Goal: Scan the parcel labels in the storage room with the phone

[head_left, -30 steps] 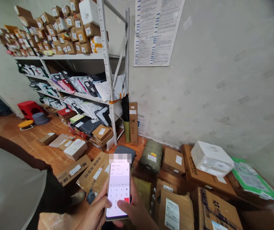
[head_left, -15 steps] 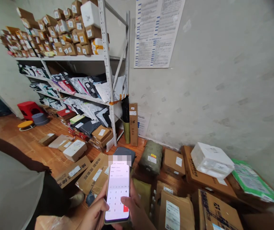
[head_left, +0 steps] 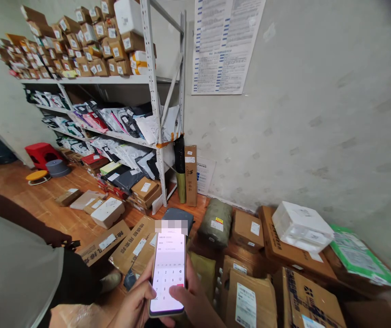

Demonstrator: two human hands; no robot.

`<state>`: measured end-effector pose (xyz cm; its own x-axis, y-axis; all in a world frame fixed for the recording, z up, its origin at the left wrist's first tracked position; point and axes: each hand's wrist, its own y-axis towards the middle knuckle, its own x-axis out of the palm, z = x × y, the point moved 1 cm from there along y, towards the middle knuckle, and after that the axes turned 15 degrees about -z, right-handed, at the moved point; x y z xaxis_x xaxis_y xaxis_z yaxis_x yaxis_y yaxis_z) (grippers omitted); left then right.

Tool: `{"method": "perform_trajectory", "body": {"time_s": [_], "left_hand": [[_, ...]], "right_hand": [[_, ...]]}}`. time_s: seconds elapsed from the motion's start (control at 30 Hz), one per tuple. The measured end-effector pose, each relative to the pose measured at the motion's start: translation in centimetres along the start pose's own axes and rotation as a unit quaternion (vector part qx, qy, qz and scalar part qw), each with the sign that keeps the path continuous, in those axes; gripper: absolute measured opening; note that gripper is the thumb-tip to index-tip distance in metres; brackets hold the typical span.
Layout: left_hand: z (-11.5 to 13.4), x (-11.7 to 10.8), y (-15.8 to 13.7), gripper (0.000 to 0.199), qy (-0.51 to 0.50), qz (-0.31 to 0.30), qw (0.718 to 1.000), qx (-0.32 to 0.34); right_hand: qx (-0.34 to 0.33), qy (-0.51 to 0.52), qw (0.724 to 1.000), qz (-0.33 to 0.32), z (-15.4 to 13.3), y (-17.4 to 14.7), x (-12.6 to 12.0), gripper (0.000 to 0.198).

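Observation:
A smartphone (head_left: 166,264) with a lit number keypad is held upright between both hands, low in the middle of the head view. My left hand (head_left: 139,291) wraps around its left edge, the thumb bent near the lower left keys. My right hand (head_left: 191,291) grips the right side, and its thumb lies over the lower right part of the keypad. The top of the screen is blurred out. Just behind the phone lie a flattened brown carton (head_left: 135,248) and a dark grey parcel (head_left: 178,217).
A metal shelf rack (head_left: 152,86) full of parcels stands along the wall. To the right, several boxes and a green wrapped bundle (head_left: 215,223) cover the floor. A person (head_left: 14,264) in a light top stands close on the left. Stools (head_left: 41,157) are farther back.
My right thumb has shifted slightly left and down across the keypad. The person's hand at the left has come into view, holding a small dark object.

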<state>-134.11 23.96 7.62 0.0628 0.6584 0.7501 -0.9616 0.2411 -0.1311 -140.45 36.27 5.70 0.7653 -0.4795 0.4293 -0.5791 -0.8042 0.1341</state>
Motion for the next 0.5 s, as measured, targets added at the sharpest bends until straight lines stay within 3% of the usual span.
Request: {"method": "perform_trajectory", "body": {"time_s": [0.13, 0.23, 0.37, 0.5], "left_hand": [[-0.1, -0.34, -0.04, 0.099, 0.005, 0.001, 1.0, -0.006], [0.17, 0.13, -0.18, 0.102, -0.01, 0.01, 1.0, -0.007], [0.43, 0.5, -0.27, 0.097, -0.075, -0.04, 0.996, 0.022], [0.31, 0.02, -0.31, 0.089, -0.04, -0.081, 0.995, 0.04]], "right_hand": [[-0.015, -0.053, 0.998, 0.023, -0.03, 0.26, 0.27, 0.067], [-0.018, -0.024, 0.999, 0.015, -0.28, 0.2, 0.47, 0.074], [-0.008, 0.022, 1.0, 0.0, -0.23, -0.11, 0.54, 0.078], [-0.042, 0.019, 0.999, -0.002, 0.18, 0.03, 0.87, 0.082]]}}
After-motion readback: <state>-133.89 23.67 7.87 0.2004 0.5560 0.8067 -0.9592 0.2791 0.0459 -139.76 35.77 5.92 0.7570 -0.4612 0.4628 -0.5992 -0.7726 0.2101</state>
